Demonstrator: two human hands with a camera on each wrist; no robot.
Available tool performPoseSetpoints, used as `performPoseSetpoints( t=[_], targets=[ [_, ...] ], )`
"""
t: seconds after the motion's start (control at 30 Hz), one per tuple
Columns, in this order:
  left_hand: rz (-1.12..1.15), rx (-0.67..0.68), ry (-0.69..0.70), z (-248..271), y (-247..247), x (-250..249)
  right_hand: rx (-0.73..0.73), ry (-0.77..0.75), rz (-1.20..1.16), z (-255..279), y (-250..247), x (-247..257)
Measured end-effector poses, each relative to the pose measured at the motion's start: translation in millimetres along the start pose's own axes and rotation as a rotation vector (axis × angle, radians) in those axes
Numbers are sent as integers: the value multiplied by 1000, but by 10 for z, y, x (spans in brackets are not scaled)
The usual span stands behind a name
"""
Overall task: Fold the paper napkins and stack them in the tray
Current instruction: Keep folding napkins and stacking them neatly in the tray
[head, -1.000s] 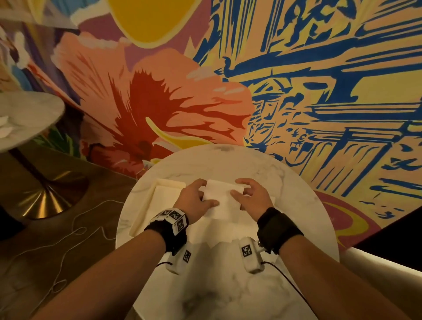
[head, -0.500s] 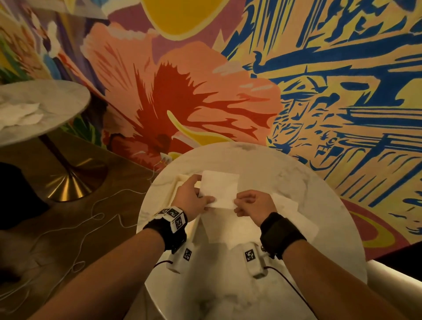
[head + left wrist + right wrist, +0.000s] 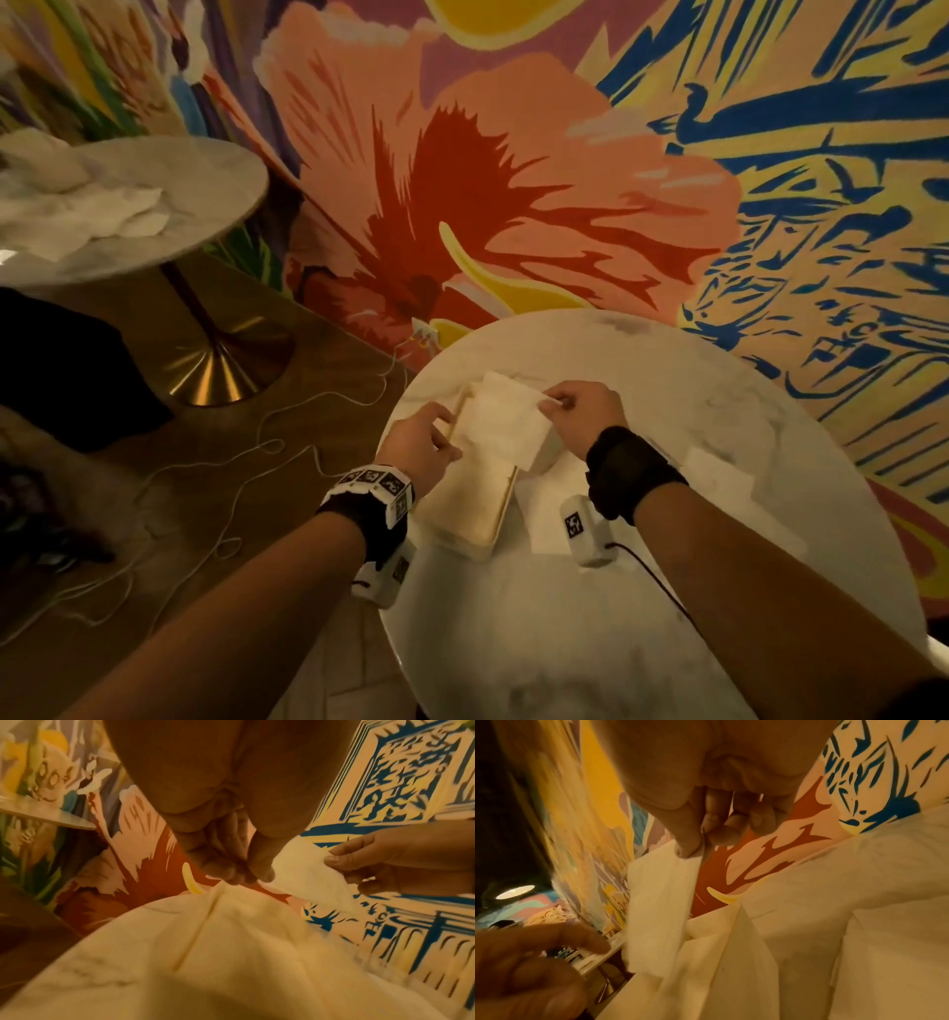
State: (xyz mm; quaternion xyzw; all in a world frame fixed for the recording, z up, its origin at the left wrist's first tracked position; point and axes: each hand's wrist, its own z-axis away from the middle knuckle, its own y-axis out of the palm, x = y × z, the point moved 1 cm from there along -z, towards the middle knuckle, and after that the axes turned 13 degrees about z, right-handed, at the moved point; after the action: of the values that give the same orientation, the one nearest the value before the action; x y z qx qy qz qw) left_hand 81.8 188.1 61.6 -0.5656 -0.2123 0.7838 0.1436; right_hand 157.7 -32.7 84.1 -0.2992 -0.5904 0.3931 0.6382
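While the head view looks down on the round marble table (image 3: 667, 591), both hands hold a folded paper napkin (image 3: 506, 429) above the tray (image 3: 475, 519): right hand (image 3: 583, 416) pinching its far corner, left hand (image 3: 421, 447) at the near edge. From the left wrist, left fingertips (image 3: 231, 870) nip the napkin's edge. From the right wrist, thumb and forefinger pinch the limp sheet. Light, floppy and tearable, it likely wants gentle holds at opposite edges.
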Motion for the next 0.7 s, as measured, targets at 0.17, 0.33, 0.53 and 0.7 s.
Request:
performPoseSetpoints(
  t=[0.17,0.33,0.53,0.7],
  targets=[
    [-85,48,-113,-40,-152,295,45,61,52,-235,248,110],
    [-20,72,-151,-75,-151,369,103,109,130,-353,483,148],
    [3,75,-143,-101,-178,435,176,98,220,-393,637,150],
    [-1,87,-143,-109,-181,429,128,-15,319,-369,590,161]
  ],
)
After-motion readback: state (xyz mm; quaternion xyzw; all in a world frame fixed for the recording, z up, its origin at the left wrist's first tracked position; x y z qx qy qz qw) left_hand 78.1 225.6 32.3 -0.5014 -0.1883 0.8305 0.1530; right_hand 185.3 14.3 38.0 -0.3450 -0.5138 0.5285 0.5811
